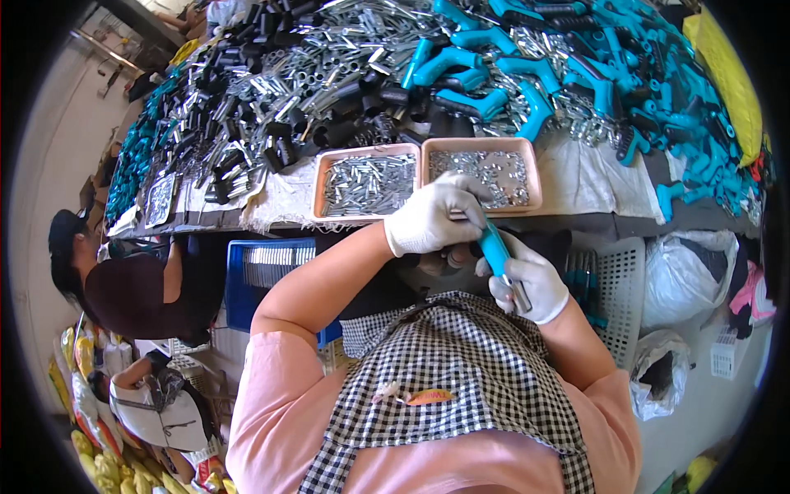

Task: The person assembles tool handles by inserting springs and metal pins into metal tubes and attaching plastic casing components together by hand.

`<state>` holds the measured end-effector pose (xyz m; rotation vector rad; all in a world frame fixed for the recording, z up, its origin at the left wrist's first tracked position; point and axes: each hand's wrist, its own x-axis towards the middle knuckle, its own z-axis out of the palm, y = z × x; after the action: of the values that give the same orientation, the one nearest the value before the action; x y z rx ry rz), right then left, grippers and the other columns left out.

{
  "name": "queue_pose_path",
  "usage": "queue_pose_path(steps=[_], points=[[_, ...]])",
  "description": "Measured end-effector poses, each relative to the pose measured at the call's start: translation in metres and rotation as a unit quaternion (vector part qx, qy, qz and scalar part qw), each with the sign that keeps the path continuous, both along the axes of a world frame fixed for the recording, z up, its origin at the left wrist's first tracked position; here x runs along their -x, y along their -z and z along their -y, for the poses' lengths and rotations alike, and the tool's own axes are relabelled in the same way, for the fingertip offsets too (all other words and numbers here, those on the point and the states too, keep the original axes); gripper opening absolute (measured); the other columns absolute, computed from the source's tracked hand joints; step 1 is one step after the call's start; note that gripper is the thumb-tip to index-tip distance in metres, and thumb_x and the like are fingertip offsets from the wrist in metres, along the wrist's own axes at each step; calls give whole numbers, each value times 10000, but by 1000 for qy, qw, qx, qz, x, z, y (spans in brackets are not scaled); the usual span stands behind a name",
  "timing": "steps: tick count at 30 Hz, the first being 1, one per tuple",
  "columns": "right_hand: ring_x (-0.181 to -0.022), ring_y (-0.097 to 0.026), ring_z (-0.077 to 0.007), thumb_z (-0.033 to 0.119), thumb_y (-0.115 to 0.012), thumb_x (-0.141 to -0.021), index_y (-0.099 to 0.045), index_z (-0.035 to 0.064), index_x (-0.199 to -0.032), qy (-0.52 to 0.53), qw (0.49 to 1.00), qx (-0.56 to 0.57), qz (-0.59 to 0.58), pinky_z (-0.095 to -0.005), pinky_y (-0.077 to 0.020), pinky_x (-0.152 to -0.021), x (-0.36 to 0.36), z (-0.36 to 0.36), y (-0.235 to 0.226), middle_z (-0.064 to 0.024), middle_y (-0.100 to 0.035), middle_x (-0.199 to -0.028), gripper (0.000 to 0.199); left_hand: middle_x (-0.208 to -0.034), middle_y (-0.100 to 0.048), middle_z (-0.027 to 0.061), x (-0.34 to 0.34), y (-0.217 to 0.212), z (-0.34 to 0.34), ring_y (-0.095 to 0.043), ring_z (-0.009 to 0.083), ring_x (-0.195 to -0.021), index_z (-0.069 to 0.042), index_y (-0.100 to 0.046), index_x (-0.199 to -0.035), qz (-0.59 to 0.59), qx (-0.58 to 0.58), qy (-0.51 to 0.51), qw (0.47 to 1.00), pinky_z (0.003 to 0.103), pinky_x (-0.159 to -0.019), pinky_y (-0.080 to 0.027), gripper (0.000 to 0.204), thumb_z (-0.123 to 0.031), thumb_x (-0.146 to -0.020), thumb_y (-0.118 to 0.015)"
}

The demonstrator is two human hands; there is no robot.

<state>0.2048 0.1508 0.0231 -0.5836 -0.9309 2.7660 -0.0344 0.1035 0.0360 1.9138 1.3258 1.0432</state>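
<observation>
A teal plastic handle (pixel 494 249) with a silvery metal end (pixel 520 296) slants in front of my apron, just off the table's near edge. My right hand (pixel 536 284), in a white glove, is wrapped round its lower part. At the handle's upper end is my left hand (pixel 434 216), also gloved, its fingers bent together. Whatever those fingertips pinch, if anything, is hidden. Past the left hand stand two pink trays side by side: the left tray (pixel 319 185) holds small metal pins, and the right tray (pixel 536 177) holds small shiny metal parts.
Teal angled handles (pixel 485 41), metal tubes (pixel 304 86) and black sleeves (pixel 280 148) are heaped across the table. Below its edge stand a blue crate (pixel 239 288) on the left and a white basket (pixel 621 296) on the right. Two people (pixel 132 284) work at the left.
</observation>
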Motion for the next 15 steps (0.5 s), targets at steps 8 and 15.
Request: queue_pose_path(steps=[8,15], points=[[-586,-542,-134,95,-550,-831,-272,26,-1468,-73,990,-98,64,-268,-489,-498,-1,-1,-3,-133,-592,-977,699,-958,-660,135,0,0,10,-646,287,-915,-21,-658,-884,3,42,54,998,369,-820,-520,246,-121,-684,-761],[-661,-576,-123,6,-573,-775,-375,-2,-1423,-155,928,-314,128,-256,-505,-597,3,-12,-3,-85,-609,-972,678,-893,-675,186,-10,-17,25,-672,344,-810,-19,-639,-1088,-213,53,40,975,400,-738,-548,461,-251,-698,-719]])
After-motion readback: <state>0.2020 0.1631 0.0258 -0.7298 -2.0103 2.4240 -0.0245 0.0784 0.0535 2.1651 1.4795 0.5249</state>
